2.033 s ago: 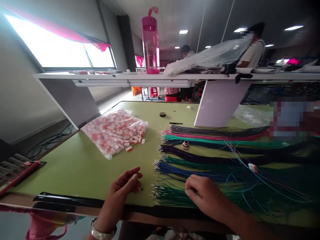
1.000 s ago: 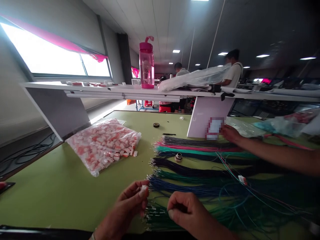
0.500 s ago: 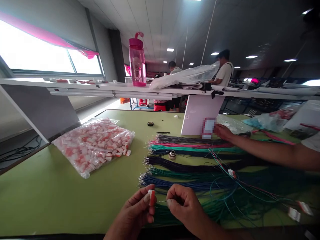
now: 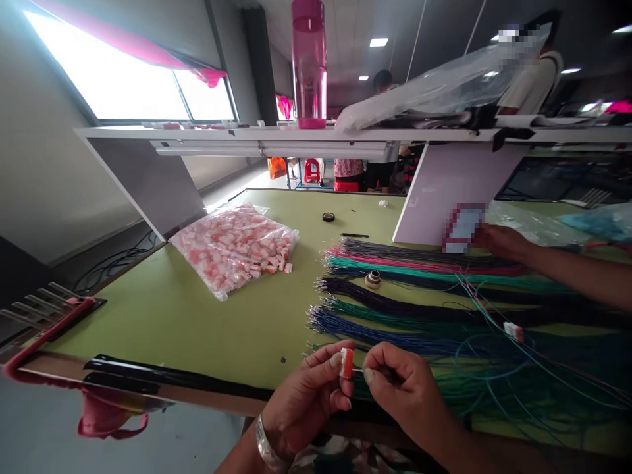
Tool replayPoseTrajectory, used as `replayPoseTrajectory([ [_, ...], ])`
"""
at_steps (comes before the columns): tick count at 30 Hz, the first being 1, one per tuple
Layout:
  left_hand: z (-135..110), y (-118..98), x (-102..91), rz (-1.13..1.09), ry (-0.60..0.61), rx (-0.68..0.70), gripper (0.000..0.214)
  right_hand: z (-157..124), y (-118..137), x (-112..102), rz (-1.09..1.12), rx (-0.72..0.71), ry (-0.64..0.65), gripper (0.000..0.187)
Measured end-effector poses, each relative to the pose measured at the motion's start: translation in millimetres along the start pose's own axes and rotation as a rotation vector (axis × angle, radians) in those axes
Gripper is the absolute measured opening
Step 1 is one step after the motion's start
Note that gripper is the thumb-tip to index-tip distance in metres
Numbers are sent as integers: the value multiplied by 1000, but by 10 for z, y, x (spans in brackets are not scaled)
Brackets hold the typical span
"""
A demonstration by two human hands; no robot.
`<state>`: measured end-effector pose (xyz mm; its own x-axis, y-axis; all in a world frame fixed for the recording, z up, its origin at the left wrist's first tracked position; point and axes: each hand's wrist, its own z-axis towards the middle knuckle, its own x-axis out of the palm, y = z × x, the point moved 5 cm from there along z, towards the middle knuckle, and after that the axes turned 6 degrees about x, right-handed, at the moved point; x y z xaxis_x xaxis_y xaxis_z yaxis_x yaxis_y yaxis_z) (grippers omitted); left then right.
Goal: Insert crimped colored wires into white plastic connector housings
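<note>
My left hand (image 4: 316,388) pinches a small orange-and-white connector (image 4: 347,363) between thumb and fingers. Close on its right, my right hand (image 4: 407,382) is closed on a thin wire (image 4: 359,370), whose tip meets the connector's right side; whether it is inside I cannot tell. Bundles of wires lie behind and under the hands: blue wires (image 4: 375,324), dark green wires (image 4: 380,309), black wires (image 4: 375,289) and pink wires (image 4: 385,259), their metal ends to the left. A clear bag (image 4: 232,253) of similar connectors rests on the green table (image 4: 197,329).
A roll of tape (image 4: 372,279) sits on the wires, and a black ring (image 4: 328,216) lies farther back. A co-worker's hand (image 4: 503,242) holds a phone-like object (image 4: 463,227) at right. Above the table runs a white shelf (image 4: 276,135) bearing a pink bottle (image 4: 309,66).
The view has swung left and down. My right hand has brought the wire tip from a gap away up to the connector, which my left hand still pinches.
</note>
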<state>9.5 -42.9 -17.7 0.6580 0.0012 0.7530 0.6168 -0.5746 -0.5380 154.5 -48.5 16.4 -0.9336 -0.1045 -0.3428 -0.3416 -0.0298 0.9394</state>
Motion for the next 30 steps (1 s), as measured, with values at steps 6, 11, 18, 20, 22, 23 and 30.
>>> replayPoseTrajectory([
  [6,19,44,-2,-29,40,-15,28,-29,-8,-4,-59,-28,-38,16],
  [11,18,61,2,-27,35,-22,26,-44,4,-9,-83,-35,-48,16],
  [18,29,69,-7,-13,29,-9,26,-60,-5,4,-134,-52,-45,17],
  [20,27,66,-12,-10,20,-5,26,-63,-7,8,-154,-60,-49,17],
  [22,23,63,-16,-2,12,0,27,-67,-13,14,-167,-58,-44,18],
  [23,21,63,-18,2,7,3,27,-69,-16,18,-171,-52,-37,18],
  [30,14,52,-31,75,-27,63,29,-65,-24,46,-114,45,21,20],
])
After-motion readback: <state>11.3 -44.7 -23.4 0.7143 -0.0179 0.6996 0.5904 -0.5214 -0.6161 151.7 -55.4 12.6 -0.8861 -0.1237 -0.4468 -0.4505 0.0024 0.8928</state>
